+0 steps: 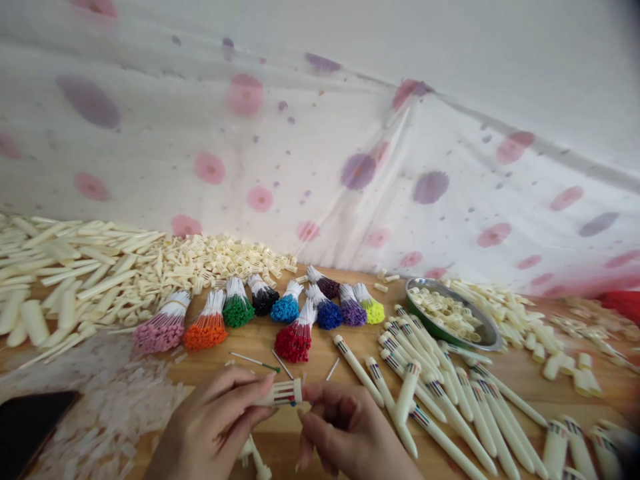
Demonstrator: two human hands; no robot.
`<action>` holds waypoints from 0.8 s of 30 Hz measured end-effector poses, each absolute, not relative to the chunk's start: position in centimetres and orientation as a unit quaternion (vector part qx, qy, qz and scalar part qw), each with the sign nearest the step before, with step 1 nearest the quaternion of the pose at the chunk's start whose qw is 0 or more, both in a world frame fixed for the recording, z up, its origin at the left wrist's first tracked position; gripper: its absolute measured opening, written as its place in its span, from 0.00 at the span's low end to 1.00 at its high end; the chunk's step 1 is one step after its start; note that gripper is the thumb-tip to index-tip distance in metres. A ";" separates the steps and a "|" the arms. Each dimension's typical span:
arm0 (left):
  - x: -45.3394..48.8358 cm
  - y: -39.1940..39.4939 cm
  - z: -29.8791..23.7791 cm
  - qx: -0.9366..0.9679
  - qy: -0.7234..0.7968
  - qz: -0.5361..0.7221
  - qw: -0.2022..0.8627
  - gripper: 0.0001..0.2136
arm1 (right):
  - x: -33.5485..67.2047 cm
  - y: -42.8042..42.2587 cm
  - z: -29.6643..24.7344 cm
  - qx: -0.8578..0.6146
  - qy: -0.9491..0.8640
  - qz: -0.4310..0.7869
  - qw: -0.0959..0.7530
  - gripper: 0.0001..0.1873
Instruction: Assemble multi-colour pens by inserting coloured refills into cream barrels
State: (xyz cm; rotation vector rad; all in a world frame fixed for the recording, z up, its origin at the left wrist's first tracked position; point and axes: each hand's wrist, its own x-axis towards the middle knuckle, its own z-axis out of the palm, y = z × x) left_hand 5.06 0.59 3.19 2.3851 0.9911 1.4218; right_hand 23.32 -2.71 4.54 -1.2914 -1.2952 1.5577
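Pinching a slotted cream barrel (284,393), left fingers (246,392) sit near curled right fingers (327,427), whose hold I cannot tell.

Head-worn view, facing forward and down, near both hands (207,420)

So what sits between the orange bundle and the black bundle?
The green bundle sits between the orange bundle and the black bundle, as the head view shows.

A wooden table (323,340) carries refill bundles (294,341), cream pens (359,371), a bowl (489,332)
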 end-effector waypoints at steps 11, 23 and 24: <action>4.8 0.6 1.7 0.813 0.394 0.409 0.126 0.01 | 23.4 -2.2 2.5 -0.462 -0.409 0.650 0.444 0.28; 4.6 2.3 1.8 0.705 0.464 0.460 0.275 0.06 | 31.2 3.6 1.3 -0.689 -0.556 0.235 0.403 0.25; 4.7 2.4 1.9 0.697 0.467 0.466 0.281 0.06 | 31.9 4.2 1.1 -0.706 -0.559 0.207 0.382 0.23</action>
